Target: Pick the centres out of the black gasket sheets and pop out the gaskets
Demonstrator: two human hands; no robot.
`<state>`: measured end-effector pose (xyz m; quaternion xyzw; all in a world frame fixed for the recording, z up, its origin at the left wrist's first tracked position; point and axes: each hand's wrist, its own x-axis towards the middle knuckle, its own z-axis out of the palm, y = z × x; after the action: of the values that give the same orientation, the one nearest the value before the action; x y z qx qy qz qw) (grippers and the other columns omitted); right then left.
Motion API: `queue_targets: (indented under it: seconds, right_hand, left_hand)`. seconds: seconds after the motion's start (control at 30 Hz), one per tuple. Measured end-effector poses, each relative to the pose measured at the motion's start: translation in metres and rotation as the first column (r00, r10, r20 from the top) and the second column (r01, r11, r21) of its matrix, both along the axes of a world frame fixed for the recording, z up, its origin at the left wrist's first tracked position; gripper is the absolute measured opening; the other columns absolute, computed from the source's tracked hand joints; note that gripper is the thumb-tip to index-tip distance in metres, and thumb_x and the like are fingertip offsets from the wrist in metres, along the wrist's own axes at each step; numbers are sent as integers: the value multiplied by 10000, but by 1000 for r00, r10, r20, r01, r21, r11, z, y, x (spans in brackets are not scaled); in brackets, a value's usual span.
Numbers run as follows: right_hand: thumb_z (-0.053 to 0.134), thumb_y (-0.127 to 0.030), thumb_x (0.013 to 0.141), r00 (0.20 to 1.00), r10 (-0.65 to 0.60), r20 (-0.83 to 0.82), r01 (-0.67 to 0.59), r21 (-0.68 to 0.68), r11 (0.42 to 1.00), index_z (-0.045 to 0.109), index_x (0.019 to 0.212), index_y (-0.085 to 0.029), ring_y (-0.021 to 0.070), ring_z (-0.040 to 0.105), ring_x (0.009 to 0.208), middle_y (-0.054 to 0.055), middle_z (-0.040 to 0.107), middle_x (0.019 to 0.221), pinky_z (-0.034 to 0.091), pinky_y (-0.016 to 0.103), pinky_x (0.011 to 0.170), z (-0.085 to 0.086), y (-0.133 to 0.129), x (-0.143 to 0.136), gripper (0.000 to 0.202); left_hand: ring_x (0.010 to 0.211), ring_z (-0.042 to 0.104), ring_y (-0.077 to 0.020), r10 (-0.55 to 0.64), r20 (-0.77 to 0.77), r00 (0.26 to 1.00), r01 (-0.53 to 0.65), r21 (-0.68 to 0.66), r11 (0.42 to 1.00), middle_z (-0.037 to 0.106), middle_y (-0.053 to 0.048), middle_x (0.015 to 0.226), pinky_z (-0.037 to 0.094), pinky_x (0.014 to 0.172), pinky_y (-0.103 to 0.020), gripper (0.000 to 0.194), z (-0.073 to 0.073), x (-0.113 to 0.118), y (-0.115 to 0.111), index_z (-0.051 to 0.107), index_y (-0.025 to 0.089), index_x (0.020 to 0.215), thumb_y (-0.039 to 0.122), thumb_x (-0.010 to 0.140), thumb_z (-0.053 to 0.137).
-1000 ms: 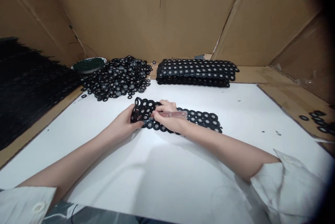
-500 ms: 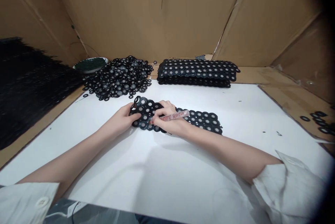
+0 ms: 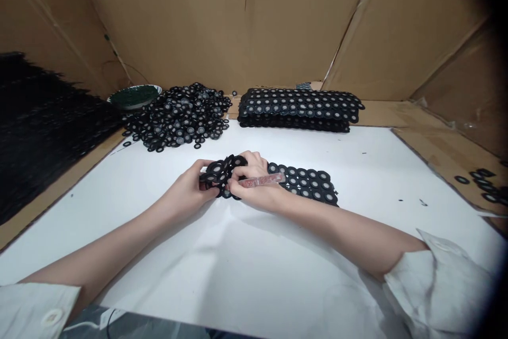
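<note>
Ring strip [image 3: 313, 185] is being seen as rows of linked black rings with pale centres. Its left end, bunched and tilted, is being clamped between thumb and fingers of the left hand [image 3: 194, 186]. A reddish tool [image 3: 265, 180] is being gripped over the strip by the closed fingers of the right hand [image 3: 257, 195]. Right of those fingers, the strip is being supported flat by the white tabletop [image 3: 166, 281].

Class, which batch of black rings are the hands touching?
The joined strip in front: the left hand grips its bunched end, the right hand lies over it. The loose heap, long bundle and far-right cluster touch neither hand.
</note>
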<state>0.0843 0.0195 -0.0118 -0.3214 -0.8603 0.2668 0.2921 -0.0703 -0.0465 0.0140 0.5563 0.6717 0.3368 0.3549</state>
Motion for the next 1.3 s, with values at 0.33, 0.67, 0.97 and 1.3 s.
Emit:
queue_targets:
  seconds: [0.33,0.67,0.97,1.3]
  right_hand:
    - [487,-248,738,994,-82,72,68,175,982,499,585,-181,208,364,937,51,433,891,298,369,815,-4,-7,-8,167]
    - [442,-250,724,985,37,-169,-101,-390,915,457,535,-176,117,538,774,-1,527,940,412,296,778,4,22,4,204]
    - [395,-280,781,972,-174,-156,85,-458,885,583,746,-212,142,573,724,-10,620,733,419,320,759,2,34,10,203]
    - [404,-253,784,958,-43,-283,-84,-422,903,528,730,-203,148,566,823,6,580,866,434,315,782,2,20,6,144]
  left_hand:
    - [809,586,-239,122,-65,990,-123,-12,992,636,-30,838,419,676,-330,358,1,8,-12,474,195,984,291,661,594]
    - [552,528,-177,24,-23,999,-27,-166,986,599,2,567,374,523,-278,177,20,-4,8,610,186,603,360,593,640]
    - [762,608,-224,102,9,995,-102,-6,995,671,-41,841,464,651,-312,360,0,-23,18,609,183,866,433,609,645]
    - [412,475,-148,53,118,992,-24,-240,970,481,0,380,390,454,-275,397,5,-22,19,490,175,464,513,645,595]
